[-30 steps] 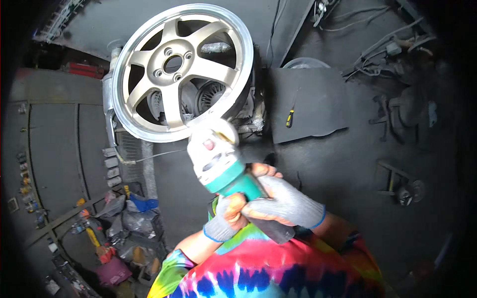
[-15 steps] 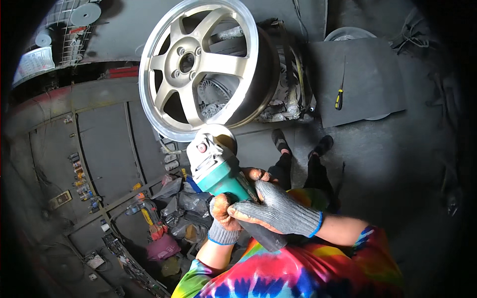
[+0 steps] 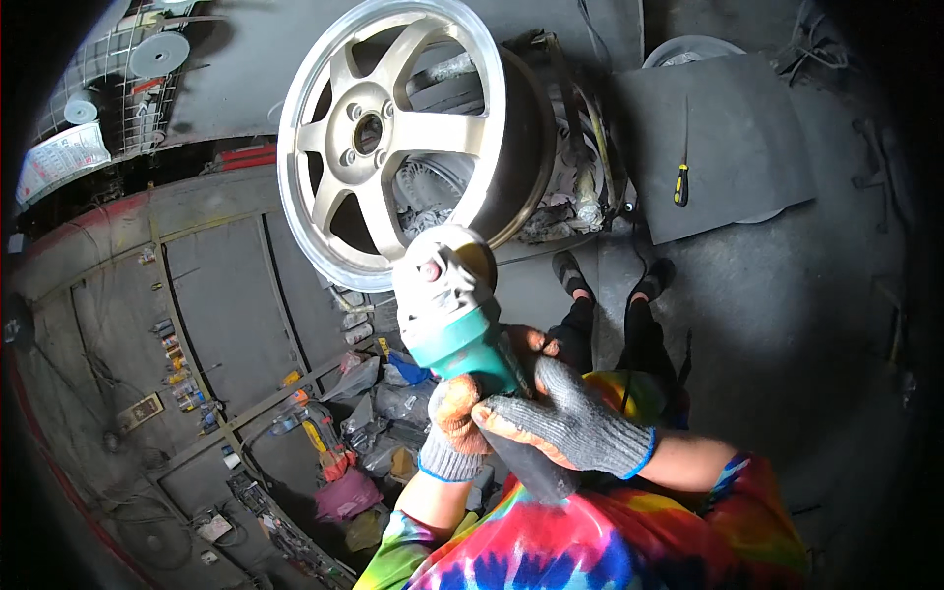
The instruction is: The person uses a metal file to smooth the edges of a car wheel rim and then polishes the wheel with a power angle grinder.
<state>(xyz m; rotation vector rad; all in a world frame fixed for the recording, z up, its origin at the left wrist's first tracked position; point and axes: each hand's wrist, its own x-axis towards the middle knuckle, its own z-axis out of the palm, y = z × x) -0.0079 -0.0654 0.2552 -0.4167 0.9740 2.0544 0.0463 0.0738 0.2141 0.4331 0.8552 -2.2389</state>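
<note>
Both my gloved hands hold an angle grinder (image 3: 450,334) with a green body and a pale metal head. Its disc side is turned toward a car wheel rim (image 3: 441,133), gold-spoked with a bright silver lip. The grinder's head overlaps the rim's lower edge in the picture, so I cannot tell whether they touch. My left hand (image 3: 454,423) is closed round the body from the left, orange palm coating showing. My right hand (image 3: 580,418), in a grey knit glove with a blue cuff, wraps the body from the right. Its fingertips are partly hidden behind the tool.
Metal stand parts (image 3: 580,187) sit behind and beside the rim. At right, a yellow-black screwdriver (image 3: 681,182) lies on a dark board (image 3: 737,147). Plastic bags (image 3: 393,403) and small bottles (image 3: 180,379) are at lower left. Grinding discs (image 3: 159,54) hang on a wire rack.
The grinder and both my hands have shifted a little to the right, its head slightly higher over the rim's lower edge. The view has turned slightly. My grip looks the same.
</note>
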